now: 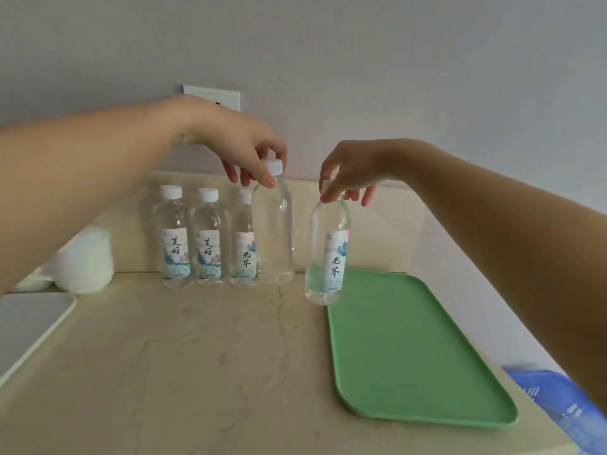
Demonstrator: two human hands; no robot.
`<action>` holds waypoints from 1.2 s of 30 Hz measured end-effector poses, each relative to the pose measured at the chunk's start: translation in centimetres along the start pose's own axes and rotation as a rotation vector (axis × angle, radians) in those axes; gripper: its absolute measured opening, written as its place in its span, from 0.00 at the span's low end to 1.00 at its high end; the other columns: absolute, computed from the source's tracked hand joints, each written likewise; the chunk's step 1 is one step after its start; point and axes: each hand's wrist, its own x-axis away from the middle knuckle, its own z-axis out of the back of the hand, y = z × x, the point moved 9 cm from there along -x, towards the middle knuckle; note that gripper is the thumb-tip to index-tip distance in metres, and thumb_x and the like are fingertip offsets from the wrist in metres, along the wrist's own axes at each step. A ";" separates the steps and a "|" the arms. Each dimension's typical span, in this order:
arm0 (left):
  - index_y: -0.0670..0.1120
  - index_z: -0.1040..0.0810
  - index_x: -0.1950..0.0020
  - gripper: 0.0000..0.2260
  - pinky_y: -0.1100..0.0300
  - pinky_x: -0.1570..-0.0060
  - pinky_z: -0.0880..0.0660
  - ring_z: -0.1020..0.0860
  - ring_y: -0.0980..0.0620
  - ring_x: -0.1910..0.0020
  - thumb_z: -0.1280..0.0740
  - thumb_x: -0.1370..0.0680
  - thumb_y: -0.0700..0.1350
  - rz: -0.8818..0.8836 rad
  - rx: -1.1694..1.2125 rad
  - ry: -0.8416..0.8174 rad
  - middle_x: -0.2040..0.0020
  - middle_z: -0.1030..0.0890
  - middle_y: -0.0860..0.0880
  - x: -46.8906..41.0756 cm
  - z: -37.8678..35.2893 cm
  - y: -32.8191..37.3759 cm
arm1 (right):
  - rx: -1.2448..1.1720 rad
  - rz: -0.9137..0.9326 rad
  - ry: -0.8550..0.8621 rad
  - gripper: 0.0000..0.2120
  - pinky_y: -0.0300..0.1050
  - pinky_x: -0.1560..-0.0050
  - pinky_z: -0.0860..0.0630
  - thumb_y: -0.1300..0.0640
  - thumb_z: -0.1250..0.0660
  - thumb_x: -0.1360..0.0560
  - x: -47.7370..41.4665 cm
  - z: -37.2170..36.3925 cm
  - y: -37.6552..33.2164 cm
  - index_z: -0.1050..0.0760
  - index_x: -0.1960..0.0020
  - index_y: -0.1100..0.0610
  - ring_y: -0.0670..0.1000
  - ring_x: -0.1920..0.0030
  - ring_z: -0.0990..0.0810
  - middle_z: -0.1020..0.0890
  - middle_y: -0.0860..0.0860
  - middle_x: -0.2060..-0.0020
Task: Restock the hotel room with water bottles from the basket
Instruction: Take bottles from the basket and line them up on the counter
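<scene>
A: Surfaces first?

B: Beige marbled counter (203, 372) against a pale wall (361, 60). Green tray (410, 356) lies flat at right, nothing on its visible surface. Grey-white board (26, 323) at the left edge. White cup (87, 261) at far left. Blue packaging (565, 408) at lower right, too cut off to identify. White socket plate (213, 95) on the wall, partly behind the left forearm.

A: Bottles?

B: Three labelled water bottles in a row by the backsplash: left bottle (174, 238), middle bottle (207, 238), third bottle (243, 238), all upright, white caps. A fourth bottle (274, 231) just beside the third, label not showing.

A: Left hand?

B: Left hand (243, 146) pinches the fourth bottle at its neck, fingers closed around the cap. Base looks set on the counter; probably, the clear plastic makes contact hard to judge.

A: Right hand?

B: Right hand (353, 170) grips the fifth bottle (328, 251) by its cap, fingertips closed, base at the tray's near-left corner edge.
</scene>
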 end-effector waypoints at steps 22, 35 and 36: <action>0.61 0.21 0.52 0.21 0.55 0.54 0.24 0.23 0.53 0.60 0.32 0.30 0.33 0.193 -0.144 -0.018 0.52 0.22 0.56 8.2 -3.0 -13.0 | -0.023 0.290 -0.017 0.24 0.40 0.71 0.19 0.51 0.25 0.30 -9.3 -8.0 -16.1 0.24 0.38 0.59 0.49 0.72 0.18 0.21 0.52 0.72; 0.50 0.28 0.49 0.17 0.61 0.66 0.19 0.16 0.49 0.57 0.24 0.29 0.51 0.421 0.212 0.081 0.48 0.22 0.45 8.1 -4.3 -16.3 | -0.082 0.257 -0.141 0.31 0.39 0.72 0.20 0.52 0.22 0.33 -8.8 -8.5 -15.2 0.28 0.33 0.54 0.51 0.61 0.15 0.18 0.54 0.60; 0.50 0.28 0.50 0.14 0.62 0.66 0.20 0.16 0.48 0.59 0.24 0.28 0.48 0.405 0.216 0.098 0.48 0.22 0.44 8.0 -4.3 -16.2 | -0.092 0.258 -0.148 0.32 0.39 0.72 0.21 0.54 0.21 0.33 -8.7 -8.6 -15.2 0.29 0.32 0.54 0.51 0.62 0.15 0.18 0.54 0.61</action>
